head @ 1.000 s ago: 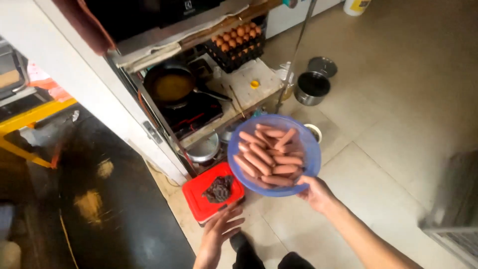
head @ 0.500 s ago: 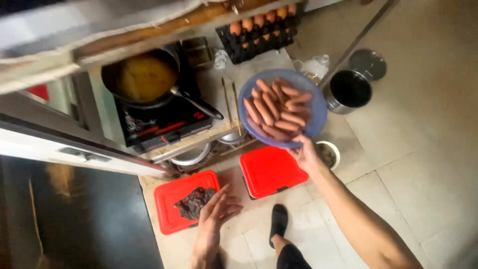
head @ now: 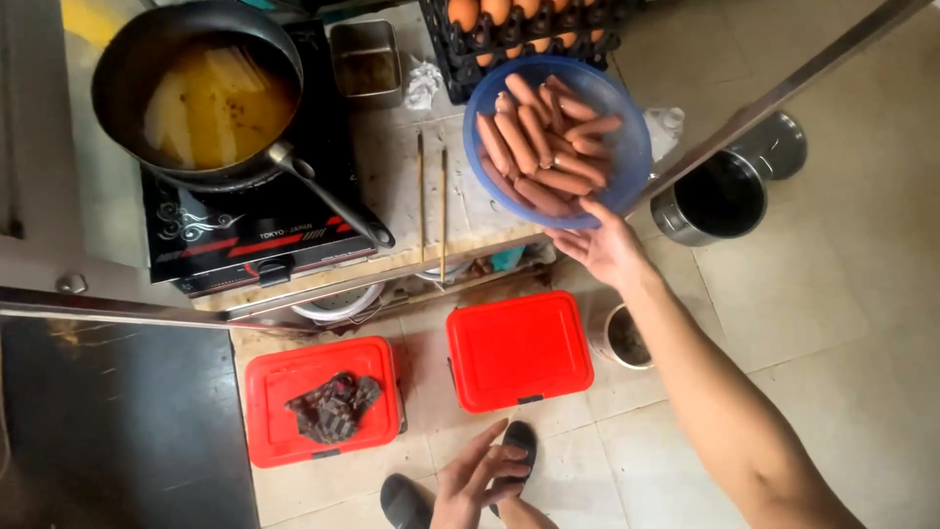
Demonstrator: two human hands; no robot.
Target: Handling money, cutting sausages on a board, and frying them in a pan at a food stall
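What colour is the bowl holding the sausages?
Blue: the bowl, held by the right hand, shows best in the head view.

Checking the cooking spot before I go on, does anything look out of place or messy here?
A dark crumpled wrapper lies loose on the left red box lid, and a crumpled white paper sits on the counter beside the stove.
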